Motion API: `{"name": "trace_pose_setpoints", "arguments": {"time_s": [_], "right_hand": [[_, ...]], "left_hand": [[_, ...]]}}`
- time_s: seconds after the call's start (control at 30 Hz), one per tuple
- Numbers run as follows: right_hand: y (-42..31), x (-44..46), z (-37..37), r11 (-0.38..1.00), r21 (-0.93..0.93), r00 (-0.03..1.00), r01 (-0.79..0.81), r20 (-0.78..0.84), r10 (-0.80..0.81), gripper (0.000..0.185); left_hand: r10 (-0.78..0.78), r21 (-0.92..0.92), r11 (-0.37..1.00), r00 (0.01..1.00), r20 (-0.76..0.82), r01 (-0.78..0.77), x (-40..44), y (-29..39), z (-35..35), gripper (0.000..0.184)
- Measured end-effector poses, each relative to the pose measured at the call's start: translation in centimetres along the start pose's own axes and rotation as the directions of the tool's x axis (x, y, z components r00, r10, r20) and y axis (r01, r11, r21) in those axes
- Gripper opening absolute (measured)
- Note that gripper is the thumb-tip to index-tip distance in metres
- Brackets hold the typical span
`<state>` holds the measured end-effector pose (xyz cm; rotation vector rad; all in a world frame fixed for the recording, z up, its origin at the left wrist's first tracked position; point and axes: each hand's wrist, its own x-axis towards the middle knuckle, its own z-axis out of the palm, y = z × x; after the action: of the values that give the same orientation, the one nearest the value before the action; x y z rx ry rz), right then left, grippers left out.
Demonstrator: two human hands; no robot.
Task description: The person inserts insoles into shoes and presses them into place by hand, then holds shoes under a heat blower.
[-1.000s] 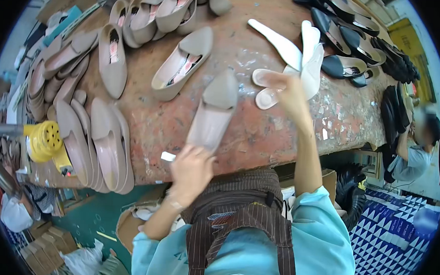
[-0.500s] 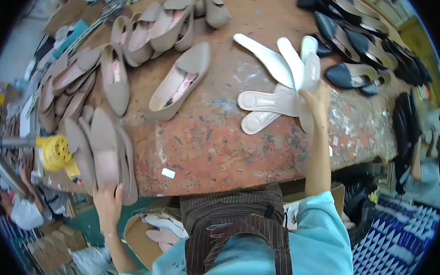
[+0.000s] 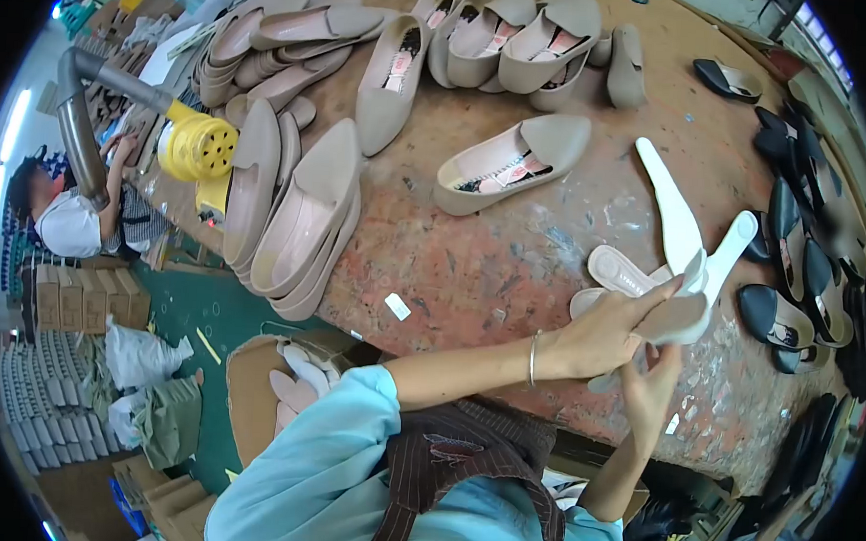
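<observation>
My left hand [image 3: 601, 340], with a bracelet at the wrist, is closed on a pale insole [image 3: 677, 321] over the table's front right part. My right hand [image 3: 650, 382] is just below it, fingers closed at the lower side of the same insole; part of its grip is hidden. Several other insoles fan out around both hands, among them a long white one [image 3: 669, 205] pointing away and a pinkish one [image 3: 617, 268] to the left. A single beige shoe [image 3: 557, 145] lies farther back.
Stacked beige shoes [image 3: 309, 205] stand at the table's left edge beside a yellow lamp-like fixture [image 3: 196, 148]. More beige shoes [image 3: 484, 38] line the back. Black shoes [image 3: 769, 313] lie at the right. A carton of insoles [image 3: 251, 383] is below the edge. Another person [image 3: 73, 222] is at far left.
The view has swung left. My left hand has left the stacked beige shoes, where the shoe it held earlier was brought, and moved right to the insoles, beside my right hand.
</observation>
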<state>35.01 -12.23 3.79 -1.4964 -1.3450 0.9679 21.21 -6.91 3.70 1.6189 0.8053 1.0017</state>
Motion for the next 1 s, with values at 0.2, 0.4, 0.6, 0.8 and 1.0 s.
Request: {"name": "trace_pose_setpoints", "arguments": {"time_s": [0.2,0.4,0.6,0.8,1.0], "right_hand": [[2.6,0.2,-5.9,0.975,0.183,0.985,-0.126,-0.095,0.145,0.049],[3.1,-1.6,-12.7,0.939,0.344,0.939,-0.019,-0.317,0.135,0.048],[2.5,-1.0,-4.1,0.975,-0.208,0.974,0.083,-0.192,-0.124,0.047],[3.5,-0.3,-6.0,0.953,0.302,0.923,-0.003,-0.366,0.118,0.047],[4.7,-4.9,-20.6,0.835,0.437,0.585,0.333,-0.791,0.180,0.065]], "left_hand": [[-0.114,-0.151,0.982,0.993,-0.019,0.110,0.8,-0.4,0.5,0.053],[-0.143,-0.184,0.977,0.972,-0.187,0.108,3.2,-5.0,0.8,0.033],[0.074,-0.266,0.960,0.995,-0.068,-0.089,0.8,-1.6,4.8,0.035],[-0.316,-0.513,0.812,0.949,0.013,0.277,0.7,-2.5,0.2,0.032],[-0.602,-0.589,0.665,0.797,-0.057,0.460,3.3,-7.7,-3.7,0.039]]}}
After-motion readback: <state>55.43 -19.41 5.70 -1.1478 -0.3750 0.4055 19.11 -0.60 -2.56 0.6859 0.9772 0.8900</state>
